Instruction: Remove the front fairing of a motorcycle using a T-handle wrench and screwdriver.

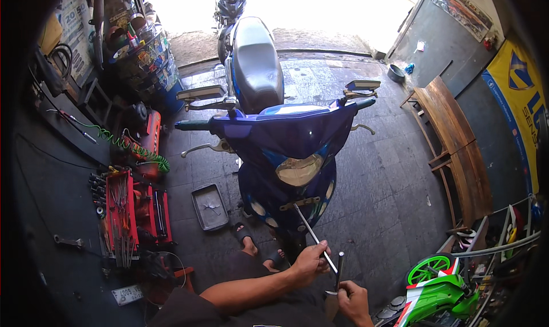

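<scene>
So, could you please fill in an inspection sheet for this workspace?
Surface: dark tiled floor.
Job's things: purple-blue scooter, front toward the person; silver rod reaching its lower front.
Clutter: grey tray with small items; red tool chest; green-and-white bodywork.
Hands: left hand grips the silver rod; right hand appears to hold a dark rod.
Cables: green coiled hose at left.
Surroundings: wooden bench at right.

blown-out daylight ahead, dark edges

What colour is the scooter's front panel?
The front panel is dark blue, leaning purple; the head view shows it best.
</scene>
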